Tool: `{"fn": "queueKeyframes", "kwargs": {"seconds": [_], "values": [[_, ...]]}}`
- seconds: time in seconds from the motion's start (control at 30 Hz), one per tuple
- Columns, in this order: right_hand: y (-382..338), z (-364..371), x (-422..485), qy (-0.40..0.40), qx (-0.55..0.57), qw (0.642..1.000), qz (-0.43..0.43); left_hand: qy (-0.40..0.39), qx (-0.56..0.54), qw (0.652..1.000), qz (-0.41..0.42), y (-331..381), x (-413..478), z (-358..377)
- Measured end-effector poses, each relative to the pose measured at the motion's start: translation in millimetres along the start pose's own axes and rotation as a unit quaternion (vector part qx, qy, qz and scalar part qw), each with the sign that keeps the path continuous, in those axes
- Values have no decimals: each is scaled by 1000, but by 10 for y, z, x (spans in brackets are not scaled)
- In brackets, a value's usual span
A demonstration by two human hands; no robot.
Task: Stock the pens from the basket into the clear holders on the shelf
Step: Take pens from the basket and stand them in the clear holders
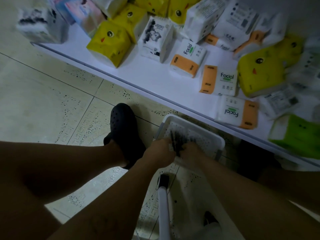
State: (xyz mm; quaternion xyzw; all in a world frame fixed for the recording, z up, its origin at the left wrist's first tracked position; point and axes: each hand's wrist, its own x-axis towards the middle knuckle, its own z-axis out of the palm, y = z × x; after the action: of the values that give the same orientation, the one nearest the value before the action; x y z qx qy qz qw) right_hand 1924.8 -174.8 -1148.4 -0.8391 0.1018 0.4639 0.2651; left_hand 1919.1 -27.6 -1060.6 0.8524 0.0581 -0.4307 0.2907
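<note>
A white perforated basket [204,130] sits on the floor beside the low shelf. Several dark pens [178,141] lie bunched in it, blurred. Both my hands are down inside the basket. My left hand [160,151] grips the bunch of pens from the left, and my right hand [192,151] grips the same bunch from the right. The fingers of both are curled round the pens. No clear holders are in view.
A low white shelf [155,78] runs diagonally from upper left to right, loaded with yellow, white and orange tissue packs [188,58]. My foot in a black clog [123,125] stands left of the basket. A white handle [163,205] rises below the hands. Tiled floor on the left.
</note>
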Motion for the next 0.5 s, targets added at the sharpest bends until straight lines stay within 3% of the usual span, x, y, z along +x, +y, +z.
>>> {"fn": "queueKeyframes", "kwargs": {"seconds": [0.17, 0.33, 0.5], "values": [[58, -199, -323, 84, 77, 993, -10, -23, -27, 999, -1, 21, 301, 183], [201, -402, -703, 114, 142, 983, -3, -51, 33, 998, 0, -20, 757, 369], [222, -689, -864, 112, 141, 984, -6, -76, -11, 997, -16, -27, 1031, 598]]}}
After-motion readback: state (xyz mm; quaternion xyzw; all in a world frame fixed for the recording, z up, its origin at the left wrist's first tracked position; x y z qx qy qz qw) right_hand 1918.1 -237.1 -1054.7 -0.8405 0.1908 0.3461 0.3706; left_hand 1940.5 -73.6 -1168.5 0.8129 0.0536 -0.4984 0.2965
